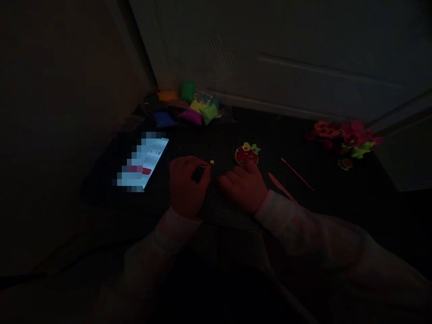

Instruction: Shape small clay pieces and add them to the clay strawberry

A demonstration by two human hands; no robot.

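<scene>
In the dim head view, my left hand (189, 185) is closed in a pinch, thumb and forefinger meeting on a small yellow clay piece (212, 162). To its right, my right hand (245, 185) is curled with its fingers drawn together; whatever they hold, if anything, is hidden. One part of this hand overlaps the lower edge of a round red clay piece (241, 155) with a pale rim. A yellow flower (246, 146) and green leaves sit at the top of that piece. Whether my right hand presses on it I cannot tell.
A lit phone (155, 157) lies at the left of the dark table (209, 209). Several colored clay packets (191, 117) are heaped at the back. A pink clay knife (281, 186) and a thin pink tool (297, 173) lie right, before pink and green flower shapes (353, 135).
</scene>
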